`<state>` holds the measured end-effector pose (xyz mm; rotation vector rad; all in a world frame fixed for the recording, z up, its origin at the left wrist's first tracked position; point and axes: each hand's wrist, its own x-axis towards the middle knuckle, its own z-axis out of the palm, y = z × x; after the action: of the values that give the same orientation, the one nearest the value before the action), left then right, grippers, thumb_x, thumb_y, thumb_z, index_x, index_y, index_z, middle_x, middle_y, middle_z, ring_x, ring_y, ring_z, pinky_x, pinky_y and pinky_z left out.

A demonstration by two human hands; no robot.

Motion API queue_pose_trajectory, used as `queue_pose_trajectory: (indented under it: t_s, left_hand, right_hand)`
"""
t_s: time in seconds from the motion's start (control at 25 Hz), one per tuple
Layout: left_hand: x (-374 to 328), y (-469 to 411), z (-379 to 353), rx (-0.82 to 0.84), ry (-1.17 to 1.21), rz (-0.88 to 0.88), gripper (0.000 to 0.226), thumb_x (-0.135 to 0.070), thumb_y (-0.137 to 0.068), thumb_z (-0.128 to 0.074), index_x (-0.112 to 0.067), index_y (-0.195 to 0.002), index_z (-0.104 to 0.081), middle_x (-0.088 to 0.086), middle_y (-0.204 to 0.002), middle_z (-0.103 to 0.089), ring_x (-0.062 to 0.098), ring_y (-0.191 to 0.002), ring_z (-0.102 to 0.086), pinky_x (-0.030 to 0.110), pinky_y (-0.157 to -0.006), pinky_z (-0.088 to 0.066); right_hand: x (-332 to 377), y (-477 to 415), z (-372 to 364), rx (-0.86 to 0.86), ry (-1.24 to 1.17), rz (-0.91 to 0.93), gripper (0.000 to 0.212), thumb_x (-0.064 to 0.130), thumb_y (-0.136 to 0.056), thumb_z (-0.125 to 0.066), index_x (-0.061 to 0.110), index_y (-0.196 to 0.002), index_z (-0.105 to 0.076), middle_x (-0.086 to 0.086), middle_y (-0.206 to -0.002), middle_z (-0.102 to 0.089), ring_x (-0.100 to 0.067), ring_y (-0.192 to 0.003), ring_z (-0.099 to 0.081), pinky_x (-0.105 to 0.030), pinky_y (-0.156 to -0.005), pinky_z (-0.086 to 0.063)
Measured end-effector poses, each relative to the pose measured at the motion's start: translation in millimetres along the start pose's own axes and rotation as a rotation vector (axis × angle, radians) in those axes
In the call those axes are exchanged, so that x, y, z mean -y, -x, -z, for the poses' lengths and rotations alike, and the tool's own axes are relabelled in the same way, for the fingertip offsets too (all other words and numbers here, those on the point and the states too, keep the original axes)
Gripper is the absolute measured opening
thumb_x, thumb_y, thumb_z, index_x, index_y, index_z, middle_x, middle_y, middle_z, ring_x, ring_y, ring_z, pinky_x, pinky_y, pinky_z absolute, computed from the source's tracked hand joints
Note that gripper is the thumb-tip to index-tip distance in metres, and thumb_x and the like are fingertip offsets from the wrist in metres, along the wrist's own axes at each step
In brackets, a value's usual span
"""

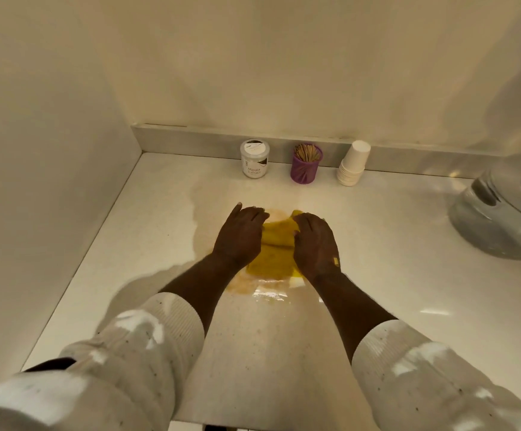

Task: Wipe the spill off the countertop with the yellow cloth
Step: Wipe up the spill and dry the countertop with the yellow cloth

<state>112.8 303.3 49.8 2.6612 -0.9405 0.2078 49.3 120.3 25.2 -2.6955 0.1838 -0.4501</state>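
The yellow cloth (276,253) lies bunched on the white countertop (392,290), in the middle of the view. My left hand (240,236) rests palm down on its left edge. My right hand (316,244) presses on its right edge. Both hands cover the cloth's sides, so only its middle strip shows. A brownish spill (253,286) spreads as a wet, shiny patch just in front of the cloth, and a paler stain (279,214) shows beyond it, between my fingertips.
Against the back ledge stand a white jar (254,162), a purple holder of toothpicks (305,163) and a stack of white paper cups (353,163). A large clear glass vessel (501,213) sits at the right. A wall closes off the left side.
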Motion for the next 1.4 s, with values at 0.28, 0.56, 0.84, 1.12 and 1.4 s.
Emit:
queue_pose_trajectory:
  t_s: [0.28, 0.56, 0.84, 1.12, 1.4]
  left_hand:
    - [31, 14, -27, 0.215, -0.054, 0.092, 0.053, -0.027, -0.104, -0.038, -0.011, -0.155, -0.03, 0.01, -0.165, -0.025, 0.026, -0.153, -0.018, 0.048, -0.125, -0.01]
    - [83, 32, -42, 0.246, -0.038, 0.223, 0.063, -0.045, -0.106, -0.028, -0.015, -0.159, -0.012, 0.008, -0.168, -0.008, 0.025, -0.155, -0.001, 0.049, -0.125, -0.006]
    - [145, 29, -51, 0.236, -0.027, 0.338, 0.067, -0.052, -0.104, -0.023, -0.017, -0.159, -0.008, 0.009, -0.168, -0.006, 0.024, -0.155, 0.002, 0.05, -0.125, -0.002]
    - [153, 34, -67, 0.239, 0.019, 0.314, 0.071, -0.058, -0.1, -0.014, -0.021, -0.159, -0.004, 0.007, -0.168, 0.0, 0.023, -0.154, 0.008, 0.05, -0.125, 0.001]
    - [173, 36, -61, 0.222, 0.093, 0.228, 0.068, -0.051, -0.101, -0.015, -0.015, -0.159, -0.006, 0.005, -0.168, -0.006, 0.019, -0.155, 0.002, 0.042, -0.126, 0.001]
  right_hand:
    - [-7, 6, -34, 0.237, 0.04, 0.03, 0.055, 0.035, -0.103, -0.044, 0.009, -0.151, -0.038, -0.015, -0.159, -0.037, -0.034, -0.147, -0.03, -0.051, -0.121, -0.013]
    - [4, -4, -72, 0.442, 0.172, 0.004, 0.075, 0.062, -0.101, -0.026, 0.024, -0.16, -0.001, -0.005, -0.169, 0.001, -0.024, -0.154, 0.006, -0.055, -0.122, 0.006]
    - [7, -17, -95, 0.449, 0.22, -0.103, 0.085, 0.077, -0.093, -0.014, 0.031, -0.157, 0.016, -0.005, -0.167, 0.017, -0.028, -0.152, 0.018, -0.063, -0.118, 0.012]
    - [9, -31, -102, 0.453, 0.249, -0.119, 0.086, 0.08, -0.089, -0.02, 0.039, -0.155, 0.018, -0.006, -0.167, 0.018, -0.033, -0.151, 0.018, -0.067, -0.116, 0.011]
    - [16, -58, -120, 0.436, 0.251, -0.101, 0.08, 0.079, -0.09, -0.011, 0.04, -0.156, 0.013, -0.005, -0.168, 0.012, -0.028, -0.153, 0.013, -0.067, -0.115, 0.012]
